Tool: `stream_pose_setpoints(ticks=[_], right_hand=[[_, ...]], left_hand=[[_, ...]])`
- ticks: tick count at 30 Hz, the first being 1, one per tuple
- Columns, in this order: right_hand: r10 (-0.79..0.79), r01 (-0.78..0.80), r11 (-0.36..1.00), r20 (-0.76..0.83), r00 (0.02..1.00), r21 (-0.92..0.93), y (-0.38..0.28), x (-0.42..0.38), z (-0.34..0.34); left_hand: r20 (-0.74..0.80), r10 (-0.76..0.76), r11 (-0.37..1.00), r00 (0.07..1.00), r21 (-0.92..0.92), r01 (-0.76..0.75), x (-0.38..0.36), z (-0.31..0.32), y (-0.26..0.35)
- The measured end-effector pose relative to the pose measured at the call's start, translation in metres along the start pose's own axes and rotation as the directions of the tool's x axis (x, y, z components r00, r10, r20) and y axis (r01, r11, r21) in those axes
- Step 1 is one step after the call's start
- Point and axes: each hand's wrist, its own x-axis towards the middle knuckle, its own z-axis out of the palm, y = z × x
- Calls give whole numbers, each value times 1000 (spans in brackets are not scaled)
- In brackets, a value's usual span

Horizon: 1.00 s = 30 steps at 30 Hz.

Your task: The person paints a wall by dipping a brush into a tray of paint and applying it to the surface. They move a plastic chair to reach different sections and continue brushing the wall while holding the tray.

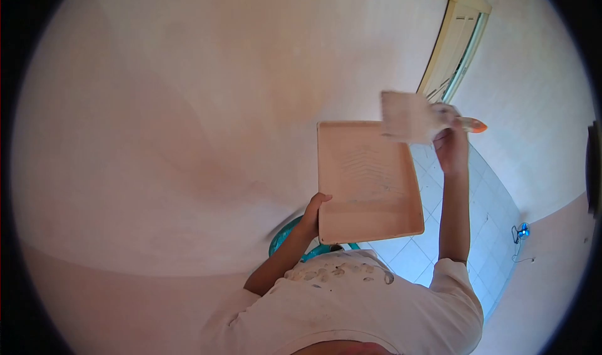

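Observation:
My left hand (pixel 311 216) grips a paint tray (pixel 370 214) by its left edge, thumb over the rim. The tray is coated in pinkish-beige paint, and ridges show on its sloped part. Raised at the tray's upper right corner is a wide paintbrush (pixel 406 115), which my right hand (pixel 449 140) holds closed around the handle. Its broad head is covered in the same pale paint and overlaps the tray's corner in this view. The orange end of the handle sticks out to the right of my fingers.
A wall (pixel 188 104) with uneven pinkish paint fills the left side. Below the tray, a teal plastic object (pixel 283 239) shows partly. Pale floor tiles (pixel 401 255) spread to the right, with a small blue fan-like device (pixel 523 231) and its cord. A door (pixel 461 35) stands at upper right.

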Motion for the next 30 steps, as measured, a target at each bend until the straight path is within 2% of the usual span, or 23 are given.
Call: stream_pose_setpoints(ticks=[1,3,4,6,10,12,13,15,18,21,23,25,26,27,29,30], right_hand=[[128,-106,984,161,979,-141,5,-5,9],[289,-153,864,224,931,-480,35,-19,33],[309,-170,861,228,924,-479,47,-23,39],[459,-291,775,184,869,-561,67,-22,48],[495,-258,773,296,817,-579,100,-39,84],[507,-184,629,219,833,-755,130,-45,81],[513,-182,628,227,827,-757,128,-39,78],[525,-247,730,291,799,-637,114,-18,60],[367,-242,856,208,906,-457,70,1,45],[190,-152,956,135,972,-252,27,11,17],[163,-141,973,113,980,-182,19,12,-11],[108,-102,960,-8,994,261,30,-1,-32],[101,-95,919,5,995,382,55,-3,-70],[146,-134,897,3,989,421,65,-10,-84],[136,-106,972,-133,982,211,79,-31,-99],[132,-102,973,-135,982,207,79,-39,-110]], left_hand=[[-18,-2,1000,1000,-14,1,-1,0,1],[-36,24,998,999,62,-22,-1,-7,0],[-53,19,999,998,50,-17,-2,-9,-2],[6,52,998,999,45,-52,3,-12,0],[48,90,995,995,26,-91,14,-30,-9],[-17,-133,990,991,-43,132,21,-46,-19],[-23,-128,991,992,-51,126,17,-42,-19],[-52,-42,998,998,-55,39,9,-30,-14],[-83,52,999,995,13,-51,14,-33,-16],[-39,42,999,998,-6,-42,14,-34,-13],[-53,9,1000,999,-3,-9,11,-31,-9],[-65,-34,999,997,0,34,10,-32,-10],[-84,-67,998,994,-27,65,11,-34,-12],[-102,-100,994,990,-58,95,12,-34,-13],[-116,-98,994,988,-66,91,4,-23,-8],[-144,-88,994,986,-79,77,2,-18,-5]])
